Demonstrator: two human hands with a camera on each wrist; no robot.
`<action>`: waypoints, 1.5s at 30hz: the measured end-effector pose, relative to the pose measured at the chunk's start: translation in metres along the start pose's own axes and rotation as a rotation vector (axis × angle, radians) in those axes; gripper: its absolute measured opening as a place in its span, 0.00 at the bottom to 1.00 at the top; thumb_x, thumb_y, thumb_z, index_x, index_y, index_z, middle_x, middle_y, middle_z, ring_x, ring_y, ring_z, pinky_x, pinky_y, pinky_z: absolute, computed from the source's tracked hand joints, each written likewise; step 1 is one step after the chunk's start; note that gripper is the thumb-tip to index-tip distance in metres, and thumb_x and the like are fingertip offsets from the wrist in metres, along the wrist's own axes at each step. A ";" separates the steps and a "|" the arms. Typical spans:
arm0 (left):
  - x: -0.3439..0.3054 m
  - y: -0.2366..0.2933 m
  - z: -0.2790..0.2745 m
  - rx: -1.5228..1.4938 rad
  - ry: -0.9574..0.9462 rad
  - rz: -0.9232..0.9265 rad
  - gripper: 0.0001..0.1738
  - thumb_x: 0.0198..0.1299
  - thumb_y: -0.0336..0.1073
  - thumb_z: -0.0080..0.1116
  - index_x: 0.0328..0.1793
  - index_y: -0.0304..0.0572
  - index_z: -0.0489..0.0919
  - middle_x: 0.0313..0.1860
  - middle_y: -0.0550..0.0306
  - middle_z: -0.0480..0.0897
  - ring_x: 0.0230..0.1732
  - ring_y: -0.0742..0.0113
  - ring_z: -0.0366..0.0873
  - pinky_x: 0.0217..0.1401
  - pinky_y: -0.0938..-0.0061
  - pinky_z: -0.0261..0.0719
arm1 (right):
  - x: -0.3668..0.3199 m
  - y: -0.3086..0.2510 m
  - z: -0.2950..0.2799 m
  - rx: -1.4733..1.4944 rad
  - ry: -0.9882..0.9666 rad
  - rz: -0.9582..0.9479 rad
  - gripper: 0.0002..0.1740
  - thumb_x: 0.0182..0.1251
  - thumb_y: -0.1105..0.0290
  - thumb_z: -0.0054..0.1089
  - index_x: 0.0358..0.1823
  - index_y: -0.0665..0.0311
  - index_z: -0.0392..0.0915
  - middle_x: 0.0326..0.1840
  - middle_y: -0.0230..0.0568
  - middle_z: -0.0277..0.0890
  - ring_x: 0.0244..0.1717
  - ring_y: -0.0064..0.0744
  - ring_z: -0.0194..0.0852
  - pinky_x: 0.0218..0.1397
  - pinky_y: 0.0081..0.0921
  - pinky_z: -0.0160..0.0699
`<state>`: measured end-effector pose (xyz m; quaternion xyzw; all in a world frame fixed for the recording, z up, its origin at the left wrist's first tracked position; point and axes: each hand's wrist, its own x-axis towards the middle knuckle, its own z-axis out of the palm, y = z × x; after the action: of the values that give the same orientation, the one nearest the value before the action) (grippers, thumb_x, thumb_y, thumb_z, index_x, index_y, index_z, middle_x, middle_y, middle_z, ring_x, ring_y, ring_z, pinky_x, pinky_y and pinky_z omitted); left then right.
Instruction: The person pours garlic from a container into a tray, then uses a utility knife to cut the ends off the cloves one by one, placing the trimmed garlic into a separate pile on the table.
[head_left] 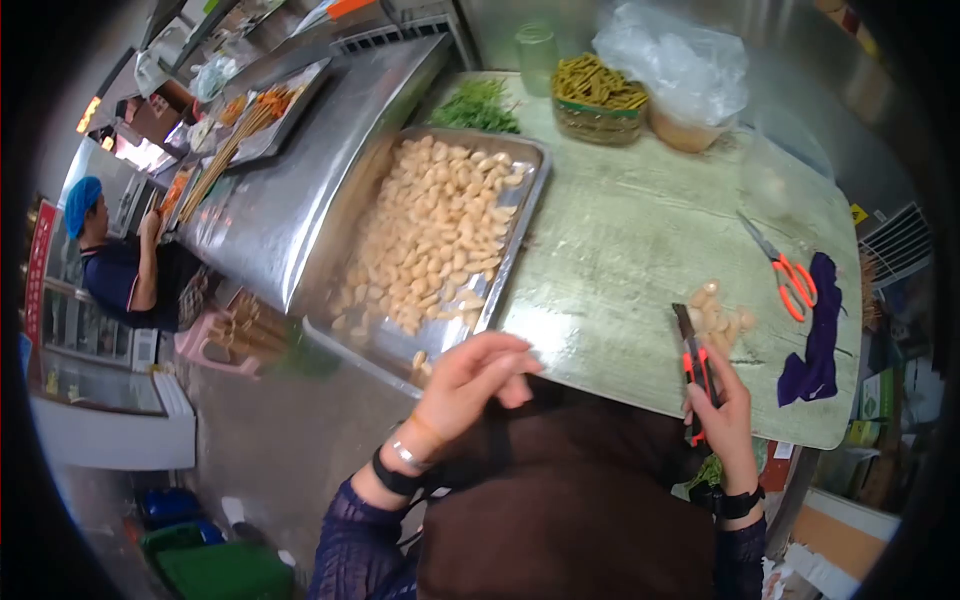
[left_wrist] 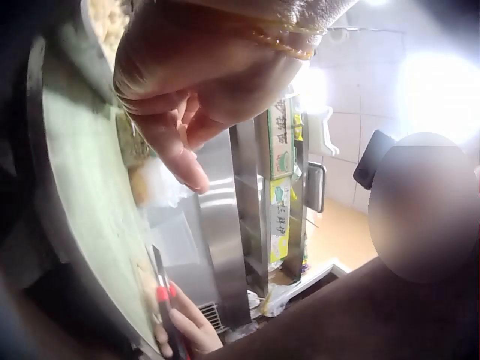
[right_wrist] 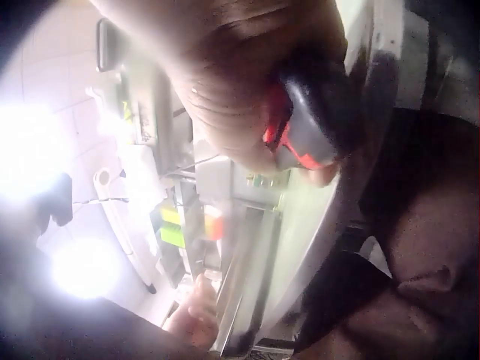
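Note:
My right hand (head_left: pixel 725 410) grips a red-and-black handled tool (head_left: pixel 697 375), its dark narrow end pointing away over the table beside a small pile of pale pieces (head_left: pixel 718 318). The right wrist view shows the thick handle (right_wrist: pixel 311 116) inside the curled hand (right_wrist: pixel 232 90). Over the front edge of the metal tray (head_left: pixel 520 215) hovers my left hand (head_left: pixel 470 385), fingers loosely bent, with nothing visible in them. In the left wrist view that hand (left_wrist: pixel 195 97) hangs with its fingers downward. Many pale pieces (head_left: pixel 440 220) lie in the tray.
Orange-handled scissors (head_left: pixel 790 285) and a purple cloth (head_left: pixel 822 330) lie at the right of the green table (head_left: pixel 620 230). Behind are green herbs (head_left: pixel 478 105), a basket of green pieces (head_left: pixel 600 95) and a plastic-covered container (head_left: pixel 685 125). A person (head_left: pixel 125 260) stands far left.

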<state>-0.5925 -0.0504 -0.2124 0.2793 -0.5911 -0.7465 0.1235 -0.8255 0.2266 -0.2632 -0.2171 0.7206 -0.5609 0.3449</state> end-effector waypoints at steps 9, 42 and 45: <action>0.013 0.066 -0.018 0.498 0.192 0.359 0.10 0.68 0.22 0.63 0.53 0.30 0.86 0.45 0.53 0.89 0.40 0.68 0.87 0.44 0.76 0.86 | -0.015 0.007 -0.010 -0.132 0.084 -0.198 0.34 0.69 0.70 0.71 0.77 0.56 0.73 0.32 0.34 0.86 0.27 0.22 0.82 0.34 0.24 0.81; 0.058 0.038 0.283 0.682 -0.912 0.994 0.16 0.60 0.22 0.69 0.55 0.35 0.86 0.56 0.48 0.86 0.56 0.52 0.86 0.58 0.63 0.83 | 0.018 0.037 0.048 -0.459 0.443 -0.395 0.33 0.71 0.60 0.65 0.77 0.46 0.70 0.38 0.47 0.86 0.37 0.53 0.87 0.41 0.46 0.85; 0.066 0.060 0.241 0.814 -0.807 0.968 0.14 0.60 0.20 0.67 0.53 0.35 0.86 0.52 0.46 0.88 0.54 0.52 0.86 0.57 0.63 0.83 | 0.010 0.030 0.041 -0.386 0.470 -0.405 0.30 0.71 0.61 0.65 0.75 0.47 0.73 0.39 0.48 0.86 0.38 0.54 0.87 0.41 0.46 0.85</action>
<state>-0.7907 0.0957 -0.1384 -0.2837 -0.8768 -0.3755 0.0985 -0.7993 0.2008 -0.3002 -0.2818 0.8152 -0.5060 0.0044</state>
